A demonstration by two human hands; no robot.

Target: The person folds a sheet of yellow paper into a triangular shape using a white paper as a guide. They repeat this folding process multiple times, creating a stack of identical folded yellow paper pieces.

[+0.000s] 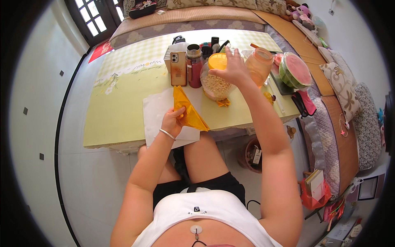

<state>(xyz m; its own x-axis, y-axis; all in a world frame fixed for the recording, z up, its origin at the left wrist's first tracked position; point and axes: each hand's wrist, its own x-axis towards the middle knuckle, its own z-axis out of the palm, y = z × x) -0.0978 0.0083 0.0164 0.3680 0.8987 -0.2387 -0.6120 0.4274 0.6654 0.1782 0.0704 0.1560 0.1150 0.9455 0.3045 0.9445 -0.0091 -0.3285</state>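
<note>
My left hand (173, 120) is closed on a shiny golden-yellow folded sheet (190, 112), pinching it near its middle with the thumb on top. The sheet has a long slanting edge and hangs over white paper (154, 117) at the table's near side. My right hand (235, 68) is raised with fingers spread beside the yellow lid (217, 61) of a clear round jar. Small pale pieces fill the jar (216, 85); whether my fingers touch it, I cannot tell. A little folded yellow piece (223, 103) lies at the jar's foot.
Left of the jar stand a phone (178, 68) and a red bottle (194, 68). To the right are an orange-tinted plastic jar (259, 66) and a wrapped cut watermelon (295, 71). A bin (249, 154) stands under the table's near edge. A long couch (337, 136) runs along the right.
</note>
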